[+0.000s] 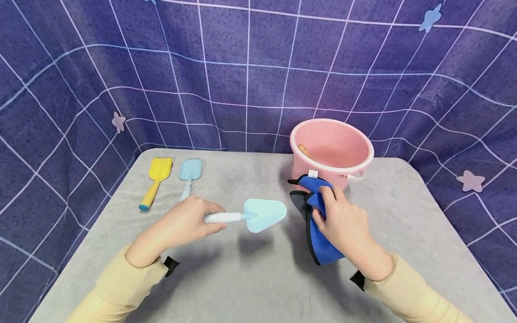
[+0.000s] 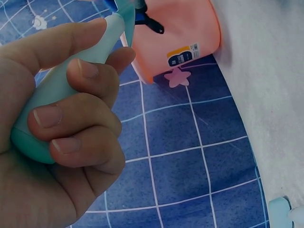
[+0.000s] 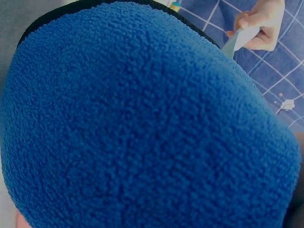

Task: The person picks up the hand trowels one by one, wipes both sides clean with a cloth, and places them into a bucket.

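My left hand grips the pale handle of a light blue toy trowel, its blade pointing right above the table. In the left wrist view the fingers curl round the trowel's handle, which ends in a teal cap. My right hand holds a blue cloth with black edging and a white tag, bunched between thumb and fingers. The cloth hangs in front of the pink bucket and fills most of the right wrist view, where the left hand shows at the upper right.
A yellow toy shovel and a light blue toy shovel lie at the table's left back. Inside the bucket, a tan stick-like end leans on the wall. A purple gridded curtain surrounds the grey table.
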Demonstrator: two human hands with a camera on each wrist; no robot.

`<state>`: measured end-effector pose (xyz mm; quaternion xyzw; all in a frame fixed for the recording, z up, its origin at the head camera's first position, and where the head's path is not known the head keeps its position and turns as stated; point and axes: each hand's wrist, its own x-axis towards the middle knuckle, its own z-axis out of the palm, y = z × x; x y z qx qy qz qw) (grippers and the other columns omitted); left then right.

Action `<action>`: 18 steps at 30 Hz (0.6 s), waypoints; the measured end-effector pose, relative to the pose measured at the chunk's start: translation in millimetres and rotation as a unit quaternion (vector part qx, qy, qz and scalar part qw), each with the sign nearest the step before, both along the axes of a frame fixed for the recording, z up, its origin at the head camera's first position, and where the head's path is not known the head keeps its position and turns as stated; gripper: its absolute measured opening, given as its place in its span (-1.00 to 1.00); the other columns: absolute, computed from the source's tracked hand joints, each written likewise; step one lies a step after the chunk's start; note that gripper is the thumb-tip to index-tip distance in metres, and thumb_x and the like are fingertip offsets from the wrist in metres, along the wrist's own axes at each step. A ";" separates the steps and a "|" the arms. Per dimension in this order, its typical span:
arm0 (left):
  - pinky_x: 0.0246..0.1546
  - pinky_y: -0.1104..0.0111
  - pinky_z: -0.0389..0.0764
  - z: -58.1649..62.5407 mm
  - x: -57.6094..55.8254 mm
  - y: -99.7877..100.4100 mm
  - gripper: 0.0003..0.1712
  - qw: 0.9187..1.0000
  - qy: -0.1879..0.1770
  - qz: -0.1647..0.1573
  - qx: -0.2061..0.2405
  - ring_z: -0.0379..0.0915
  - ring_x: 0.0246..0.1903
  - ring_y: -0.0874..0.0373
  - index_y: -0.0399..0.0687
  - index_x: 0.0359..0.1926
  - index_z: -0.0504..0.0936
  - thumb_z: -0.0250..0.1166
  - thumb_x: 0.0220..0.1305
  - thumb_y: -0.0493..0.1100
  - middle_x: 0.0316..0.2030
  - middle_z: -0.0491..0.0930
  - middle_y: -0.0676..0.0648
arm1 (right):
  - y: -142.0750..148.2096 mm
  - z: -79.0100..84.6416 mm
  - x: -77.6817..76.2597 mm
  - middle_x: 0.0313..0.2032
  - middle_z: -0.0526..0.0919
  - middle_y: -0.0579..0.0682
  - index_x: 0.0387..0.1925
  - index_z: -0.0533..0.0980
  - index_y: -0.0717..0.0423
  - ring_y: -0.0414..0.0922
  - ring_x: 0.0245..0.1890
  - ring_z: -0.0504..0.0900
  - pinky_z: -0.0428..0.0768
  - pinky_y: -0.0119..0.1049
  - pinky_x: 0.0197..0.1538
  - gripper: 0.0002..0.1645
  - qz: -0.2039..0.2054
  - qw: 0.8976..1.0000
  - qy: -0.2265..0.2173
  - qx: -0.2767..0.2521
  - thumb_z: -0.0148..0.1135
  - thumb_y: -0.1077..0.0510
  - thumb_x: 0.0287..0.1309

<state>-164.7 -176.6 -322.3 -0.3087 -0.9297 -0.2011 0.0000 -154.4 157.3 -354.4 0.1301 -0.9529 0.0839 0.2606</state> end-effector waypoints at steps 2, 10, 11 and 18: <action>-0.57 0.46 0.38 0.5 -1.3 1.0 -0.90 1.000 -0.004 0.000 -0.002 0.30 -0.62 0.39 0.09 -0.36 0.70 0.40 0.06 -0.07 -0.58 0.52 0.26 | -1.5 2.7 0.9 -0.28 0.48 0.11 -0.09 0.42 0.11 0.07 -0.70 0.43 0.39 -0.05 -0.71 -0.56 -0.001 1.000 -0.005 -0.005 0.27 0.03 0.00; -0.59 0.47 0.35 -1.8 -9.7 8.6 -0.94 1.000 0.001 -0.017 -0.002 0.27 -0.64 0.38 0.13 -0.43 0.67 0.41 0.05 -0.09 -0.66 0.43 0.26 | -12.7 16.6 3.7 -0.29 0.48 0.08 -0.07 0.42 0.09 0.04 -0.69 0.43 0.40 -0.04 -0.69 -0.56 0.017 0.999 0.023 -0.016 0.24 0.02 0.01; -0.58 0.47 0.35 -2.4 -11.0 10.3 -0.94 1.000 0.005 -0.022 -0.003 0.27 -0.64 0.38 0.12 -0.43 0.68 0.41 0.05 -0.09 -0.66 0.44 0.26 | -14.6 18.5 4.1 -0.29 0.48 0.08 -0.06 0.42 0.10 0.03 -0.68 0.44 0.41 -0.04 -0.68 -0.55 0.019 0.999 0.025 -0.017 0.25 0.02 0.01; -0.56 0.46 0.36 -4.6 -16.9 23.1 -0.91 0.999 -0.001 -0.036 -0.024 0.30 -0.62 0.36 0.09 -0.39 0.67 0.38 0.08 -0.05 -0.66 0.43 0.26 | -26.2 26.9 6.3 -0.29 0.49 0.08 -0.05 0.43 0.11 0.00 -0.69 0.44 0.45 -0.07 -0.67 -0.54 0.032 0.999 0.038 -0.022 0.26 0.01 0.01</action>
